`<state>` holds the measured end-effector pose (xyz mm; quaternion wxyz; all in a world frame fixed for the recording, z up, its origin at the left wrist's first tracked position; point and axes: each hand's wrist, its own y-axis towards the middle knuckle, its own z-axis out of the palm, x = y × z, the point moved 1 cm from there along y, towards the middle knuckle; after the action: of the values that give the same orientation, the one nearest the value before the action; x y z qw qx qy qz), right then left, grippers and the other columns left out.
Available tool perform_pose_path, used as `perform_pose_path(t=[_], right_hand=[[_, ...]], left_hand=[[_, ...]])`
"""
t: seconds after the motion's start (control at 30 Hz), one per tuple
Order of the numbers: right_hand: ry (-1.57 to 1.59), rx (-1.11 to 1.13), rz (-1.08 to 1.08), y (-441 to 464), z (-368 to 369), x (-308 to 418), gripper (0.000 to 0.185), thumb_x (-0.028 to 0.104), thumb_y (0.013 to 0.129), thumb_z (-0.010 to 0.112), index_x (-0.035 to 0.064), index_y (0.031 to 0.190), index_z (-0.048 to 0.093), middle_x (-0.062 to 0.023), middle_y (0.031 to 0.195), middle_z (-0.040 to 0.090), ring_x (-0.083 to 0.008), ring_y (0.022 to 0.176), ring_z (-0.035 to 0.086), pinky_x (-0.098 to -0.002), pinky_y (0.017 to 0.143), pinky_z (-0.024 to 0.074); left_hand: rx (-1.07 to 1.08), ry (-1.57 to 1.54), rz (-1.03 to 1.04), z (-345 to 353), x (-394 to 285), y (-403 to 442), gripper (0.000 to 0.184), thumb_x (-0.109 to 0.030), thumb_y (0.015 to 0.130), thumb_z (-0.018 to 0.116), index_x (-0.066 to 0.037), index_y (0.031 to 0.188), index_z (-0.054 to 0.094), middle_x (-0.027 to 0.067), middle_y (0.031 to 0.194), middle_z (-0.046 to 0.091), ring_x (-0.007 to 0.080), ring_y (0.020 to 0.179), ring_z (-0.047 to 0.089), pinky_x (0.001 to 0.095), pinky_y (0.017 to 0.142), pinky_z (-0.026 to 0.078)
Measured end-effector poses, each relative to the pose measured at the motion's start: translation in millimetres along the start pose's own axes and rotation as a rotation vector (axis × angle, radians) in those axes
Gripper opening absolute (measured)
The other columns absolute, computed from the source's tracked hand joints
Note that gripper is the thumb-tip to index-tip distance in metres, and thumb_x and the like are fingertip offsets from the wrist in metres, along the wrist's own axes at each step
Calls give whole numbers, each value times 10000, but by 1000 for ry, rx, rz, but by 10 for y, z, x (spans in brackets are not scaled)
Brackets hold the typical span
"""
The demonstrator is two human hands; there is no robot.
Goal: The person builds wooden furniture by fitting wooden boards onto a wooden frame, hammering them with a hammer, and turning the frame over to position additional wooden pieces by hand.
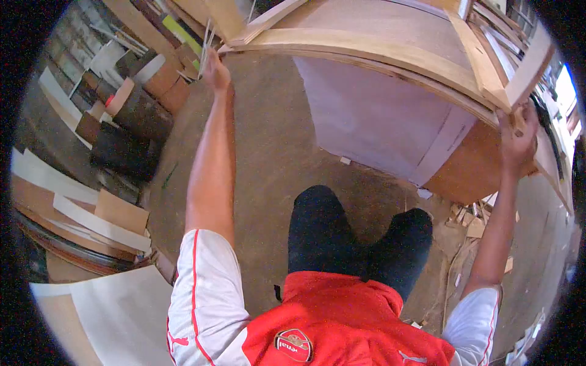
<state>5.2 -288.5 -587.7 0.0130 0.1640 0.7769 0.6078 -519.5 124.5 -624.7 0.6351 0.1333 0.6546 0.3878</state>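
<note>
A wooden frame with a thin board inside its strips spans the top of the view, raised in front of me. My left hand is closed at the frame's left corner; its fingertips are partly hidden at the edge. At the opposite corner, my right hand has its fingers wrapped around the wood from below. A box-like piece with a pale lilac side and a brown wooden panel stands under and behind the frame.
Boards and offcuts lean along the left wall. Long strips and a large white sheet lie at lower left. Small wood scraps litter the brown floor at right, near my legs.
</note>
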Motion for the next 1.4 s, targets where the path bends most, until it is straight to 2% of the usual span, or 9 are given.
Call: perform_pose_path(t=[0.1, 0.23, 0.37, 0.53, 0.6, 0.73, 0.83, 1.03, 1.4], right_hand=[[-59, -124, -230, -82, 76, 210, 722, 398, 756, 844, 6, 1281, 541, -140, 1209, 617, -328, 1130, 578, -405, 955, 470], [121, 110, -537, -15, 323, 1371, 652, 379, 752, 837, 49, 1248, 571, -135, 1209, 623, -345, 1128, 577, -437, 985, 444], [272, 353, -586, 139, 836, 2560, 587, 495, 784, 737, 111, 1211, 618, -170, 1191, 632, -352, 1153, 569, -493, 1033, 389], [299, 538, -536, 345, 1393, 3639, 397, 307, 847, 695, 8, 1105, 662, -214, 1036, 688, -348, 1015, 659, -455, 879, 506], [142, 630, -530, 265, 1754, 3887, 512, 418, 858, 659, 1, 1153, 634, -229, 1077, 665, -374, 1071, 622, -484, 918, 470], [185, 734, -437, 194, 1974, 3992, 547, 465, 900, 601, 9, 1203, 611, -226, 1102, 660, -381, 1085, 614, -500, 945, 460], [176, 600, -595, 87, 2219, 3959, 540, 450, 914, 587, -1, 1211, 603, -224, 1140, 655, -379, 1102, 611, -507, 937, 479], [213, 877, -534, 251, 2074, 4087, 489, 433, 939, 547, 64, 1256, 598, -257, 1132, 654, -417, 1059, 628, -508, 923, 499], [256, 852, -543, 226, 2363, 4048, 515, 478, 954, 503, 57, 1233, 609, -272, 1081, 660, -442, 999, 634, -516, 898, 502]], left_hand=[[142, 184, 415, -180, 775, 733, 662, -507, 1037, 376, 63, 1324, 552, 168, 1329, 591, 281, 1215, 550, 380, 1054, 390], [328, -345, 56, 266, 29, 646, 738, -589, 1017, 325, 23, 1400, 479, 167, 1416, 512, 274, 1313, 460, 361, 1111, 329], [379, -402, -73, 434, -109, 717, 755, -608, 1012, 314, 14, 1413, 464, 165, 1431, 497, 273, 1334, 440, 358, 1125, 311], [410, -412, -133, 506, -25, 736, 749, -605, 1012, 318, 14, 1404, 470, 164, 1419, 505, 273, 1328, 443, 361, 1124, 306], [417, -419, -144, 530, -35, 736, 746, -604, 1012, 320, 14, 1400, 472, 163, 1414, 508, 272, 1326, 444, 362, 1124, 304], [439, -431, -162, 591, -85, 674, 742, -602, 1011, 323, 15, 1393, 477, 162, 1404, 514, 272, 1321, 447, 365, 1124, 301], [442, -437, -179, 616, -14, 666, 738, -601, 1011, 326, 15, 1388, 480, 161, 1397, 519, 272, 1318, 449, 367, 1123, 298], [453, -445, -190, 658, -11, 660, 731, -598, 1010, 330, 15, 1377, 487, 159, 1382, 529, 272, 1311, 453, 371, 1123, 292], [472, -437, -216, 727, 42, 613, 719, -592, 1009, 339, 16, 1357, 499, 156, 1355, 546, 272, 1298, 460, 378, 1122, 282]])
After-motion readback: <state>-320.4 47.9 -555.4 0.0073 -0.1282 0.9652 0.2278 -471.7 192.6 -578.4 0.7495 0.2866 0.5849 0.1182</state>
